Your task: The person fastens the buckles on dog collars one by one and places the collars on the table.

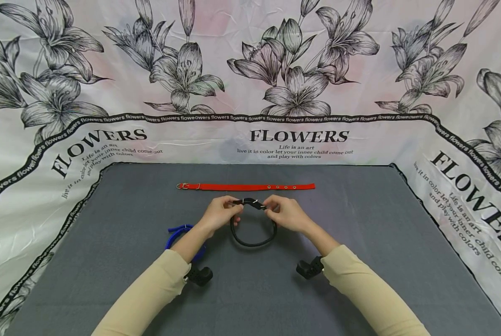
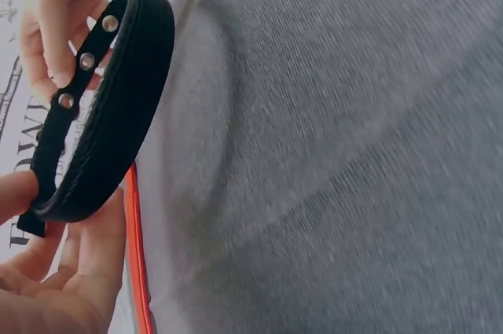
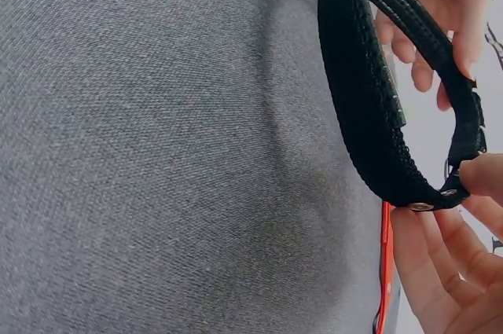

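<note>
Both hands hold a black collar [image 1: 252, 244], bent into a closed loop above the grey table. My left hand [image 1: 222, 213] pinches its upper left part between thumb and fingers. On the upper right, near the metal buckle, my right hand [image 1: 288, 213] pinches the band. Metal-rimmed holes show along the collar [image 2: 130, 122] in the left wrist view. Stitching runs along the edge of the collar [image 3: 354, 98] in the right wrist view. Whether the strap end is fully through the buckle, I cannot tell.
A red collar [image 1: 233, 187] with a buckle and eyelets lies straight beyond the hands. Partly hidden under the left forearm is a coiled blue collar [image 1: 172, 238]. Grey cloth [image 1: 250, 298] covers the table, and a flower-printed sheet [image 1: 208, 140] borders its back and sides.
</note>
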Available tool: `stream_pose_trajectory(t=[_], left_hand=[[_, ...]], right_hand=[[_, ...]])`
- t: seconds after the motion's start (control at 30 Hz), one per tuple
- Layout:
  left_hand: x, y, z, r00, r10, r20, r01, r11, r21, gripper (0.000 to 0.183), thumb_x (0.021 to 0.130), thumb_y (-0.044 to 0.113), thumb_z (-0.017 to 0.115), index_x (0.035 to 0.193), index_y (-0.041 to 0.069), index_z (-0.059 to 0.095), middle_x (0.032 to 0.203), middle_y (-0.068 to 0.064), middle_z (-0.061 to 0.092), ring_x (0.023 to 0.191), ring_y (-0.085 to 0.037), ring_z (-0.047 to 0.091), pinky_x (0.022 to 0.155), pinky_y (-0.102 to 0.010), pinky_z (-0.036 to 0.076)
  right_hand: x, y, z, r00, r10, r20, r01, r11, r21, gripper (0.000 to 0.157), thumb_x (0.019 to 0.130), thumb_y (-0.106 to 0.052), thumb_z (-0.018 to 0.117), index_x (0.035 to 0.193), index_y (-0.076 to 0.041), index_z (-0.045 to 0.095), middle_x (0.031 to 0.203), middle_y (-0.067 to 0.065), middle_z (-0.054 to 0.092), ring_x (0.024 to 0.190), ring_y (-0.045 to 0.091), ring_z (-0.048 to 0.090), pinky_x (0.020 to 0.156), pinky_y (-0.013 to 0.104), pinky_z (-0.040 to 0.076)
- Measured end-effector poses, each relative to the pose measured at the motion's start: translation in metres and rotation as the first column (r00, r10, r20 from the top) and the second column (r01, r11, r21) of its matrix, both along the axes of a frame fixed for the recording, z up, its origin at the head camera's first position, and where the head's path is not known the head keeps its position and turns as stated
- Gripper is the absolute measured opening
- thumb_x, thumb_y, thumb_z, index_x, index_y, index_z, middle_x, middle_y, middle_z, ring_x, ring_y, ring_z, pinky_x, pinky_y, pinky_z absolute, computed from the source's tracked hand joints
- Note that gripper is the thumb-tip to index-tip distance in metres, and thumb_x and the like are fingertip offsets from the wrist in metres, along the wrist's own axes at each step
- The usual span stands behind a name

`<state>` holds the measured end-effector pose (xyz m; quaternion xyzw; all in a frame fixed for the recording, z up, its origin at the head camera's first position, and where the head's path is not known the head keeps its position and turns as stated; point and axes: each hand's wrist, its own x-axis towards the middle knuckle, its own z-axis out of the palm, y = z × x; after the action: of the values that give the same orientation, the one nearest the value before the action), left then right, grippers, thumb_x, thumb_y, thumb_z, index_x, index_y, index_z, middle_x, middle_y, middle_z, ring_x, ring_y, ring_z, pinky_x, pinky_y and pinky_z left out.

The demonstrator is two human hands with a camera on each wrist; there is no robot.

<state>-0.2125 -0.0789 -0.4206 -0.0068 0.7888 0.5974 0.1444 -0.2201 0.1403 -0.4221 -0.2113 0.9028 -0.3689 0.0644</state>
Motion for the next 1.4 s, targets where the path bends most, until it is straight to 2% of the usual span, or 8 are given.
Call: stream_pose_trajectory(t=[0.17,0.3,0.5,0.7,0.9,1.03,1.4], left_hand=[[0.002,-0.006,-0.001,0.996,-0.051,-0.076,0.036,0.980,-0.194,0.026,0.087,0.025,0.064,0.109,0.010,0.066,0.090,-0.009,0.066,0.068,-0.018,0.061,0.064,-0.036,0.053],[0.002,-0.009,-0.005,0.991,-0.099,-0.094,0.069,0.958,-0.280,0.028,0.085,0.026,0.067,0.107,0.010,0.067,0.086,-0.005,0.066,0.063,-0.016,0.059,0.059,-0.030,0.051],[0.004,-0.013,-0.011,0.976,-0.183,-0.120,0.136,0.937,-0.323,0.031,0.084,0.024,0.068,0.110,0.009,0.063,0.070,-0.006,0.063,0.055,-0.017,0.057,0.051,-0.027,0.044],[0.007,-0.014,-0.015,0.961,-0.231,-0.151,0.159,0.911,-0.381,0.026,0.083,0.022,0.069,0.105,0.010,0.061,0.065,-0.005,0.061,0.052,-0.015,0.056,0.050,-0.027,0.042],[0.009,-0.012,-0.015,0.953,-0.256,-0.160,0.161,0.880,-0.447,0.026,0.082,0.022,0.070,0.103,0.009,0.063,0.063,-0.001,0.057,0.049,-0.012,0.056,0.049,-0.026,0.042],[0.010,-0.010,-0.015,0.948,-0.266,-0.173,0.158,0.869,-0.468,0.025,0.081,0.020,0.072,0.101,0.008,0.065,0.066,-0.001,0.057,0.048,-0.011,0.055,0.049,-0.026,0.042],[0.008,-0.004,-0.022,0.936,-0.287,-0.206,0.145,0.844,-0.517,0.020,0.079,0.020,0.073,0.095,0.010,0.067,0.070,0.000,0.055,0.048,-0.009,0.054,0.048,-0.025,0.042]], right_hand=[[0.003,0.000,-0.001,0.999,0.021,0.027,-0.021,1.000,0.008,0.019,0.089,-0.014,0.060,0.108,-0.011,0.061,0.087,0.005,0.064,0.051,0.010,0.056,0.049,0.026,0.048],[0.006,-0.001,-0.003,0.999,0.037,0.036,-0.037,0.999,0.005,0.018,0.089,-0.013,0.060,0.107,-0.010,0.062,0.086,0.005,0.064,0.051,0.009,0.056,0.048,0.026,0.048],[0.011,-0.001,-0.009,0.997,0.070,0.046,-0.070,0.997,0.013,0.018,0.089,-0.012,0.059,0.106,-0.009,0.061,0.085,0.005,0.063,0.050,0.009,0.056,0.047,0.024,0.048],[0.014,-0.002,-0.012,0.994,0.089,0.066,-0.091,0.996,0.023,0.017,0.089,-0.010,0.058,0.105,-0.008,0.061,0.082,0.003,0.061,0.050,0.008,0.056,0.047,0.024,0.048],[0.016,-0.002,-0.015,0.992,0.100,0.074,-0.102,0.994,0.031,0.015,0.088,-0.010,0.059,0.103,-0.007,0.061,0.076,0.001,0.060,0.047,0.008,0.054,0.046,0.025,0.048],[0.018,-0.002,-0.015,0.992,0.091,0.081,-0.095,0.995,0.036,0.015,0.087,-0.010,0.059,0.102,-0.007,0.061,0.074,0.001,0.060,0.047,0.008,0.054,0.046,0.023,0.048],[0.017,-0.001,-0.020,0.992,0.126,-0.013,-0.124,0.985,0.119,0.013,0.086,-0.006,0.060,0.099,-0.006,0.062,0.069,0.000,0.060,0.045,0.004,0.050,0.044,0.021,0.043]])
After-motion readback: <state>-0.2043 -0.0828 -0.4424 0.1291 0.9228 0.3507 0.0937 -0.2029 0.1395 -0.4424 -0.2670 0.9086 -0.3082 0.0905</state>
